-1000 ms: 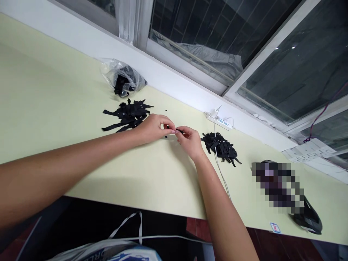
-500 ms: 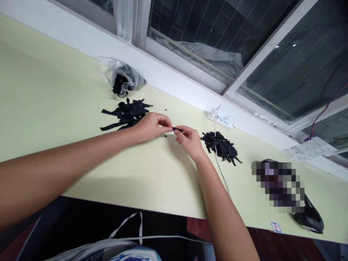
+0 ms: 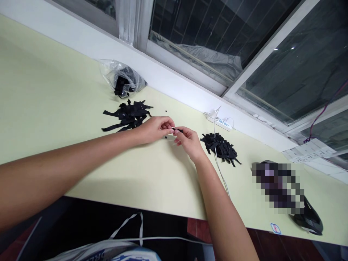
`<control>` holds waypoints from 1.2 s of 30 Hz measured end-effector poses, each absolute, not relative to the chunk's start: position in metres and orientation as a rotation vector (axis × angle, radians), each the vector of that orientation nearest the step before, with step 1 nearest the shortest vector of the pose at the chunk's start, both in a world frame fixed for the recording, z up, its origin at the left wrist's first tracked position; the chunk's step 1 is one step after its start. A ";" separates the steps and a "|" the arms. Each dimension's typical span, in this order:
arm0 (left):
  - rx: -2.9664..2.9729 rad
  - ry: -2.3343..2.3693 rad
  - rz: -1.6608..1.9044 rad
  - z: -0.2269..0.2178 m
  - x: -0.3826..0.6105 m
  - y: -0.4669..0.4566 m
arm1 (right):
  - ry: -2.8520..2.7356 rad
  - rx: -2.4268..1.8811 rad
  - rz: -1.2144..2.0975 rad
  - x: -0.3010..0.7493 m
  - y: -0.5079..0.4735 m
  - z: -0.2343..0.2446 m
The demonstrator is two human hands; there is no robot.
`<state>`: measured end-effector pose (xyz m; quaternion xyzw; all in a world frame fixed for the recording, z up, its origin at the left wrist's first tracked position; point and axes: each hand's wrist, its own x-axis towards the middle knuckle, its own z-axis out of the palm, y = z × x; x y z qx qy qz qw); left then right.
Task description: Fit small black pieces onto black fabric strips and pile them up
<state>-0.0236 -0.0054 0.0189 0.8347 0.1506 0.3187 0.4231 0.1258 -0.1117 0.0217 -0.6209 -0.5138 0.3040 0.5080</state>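
Note:
My left hand [image 3: 154, 128] and my right hand [image 3: 189, 141] meet over the pale yellow table [image 3: 54, 108], fingertips pinched together on a small black strip [image 3: 178, 129] held between them. A tiny black round piece [image 3: 166, 137] lies on the table just under my left fingers. A heap of longer black strips [image 3: 126, 115] lies behind my left hand. A heap of shorter black pieces [image 3: 220, 146] lies to the right of my right hand.
A clear plastic bag [image 3: 122, 79] with black pieces sits near the window sill. A white power strip [image 3: 221, 122] lies by the wall, its cable [image 3: 220, 170] running toward me. A black object [image 3: 308, 219] lies at the right. A bag [image 3: 108, 250] sits below the table edge.
My hands stay pinched on the small black strip and shift only slightly; the view has moved a little. Nothing else has moved.

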 end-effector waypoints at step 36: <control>2.336 0.512 0.886 0.022 -0.024 -0.006 | -1.270 -1.543 0.651 0.129 -0.110 0.017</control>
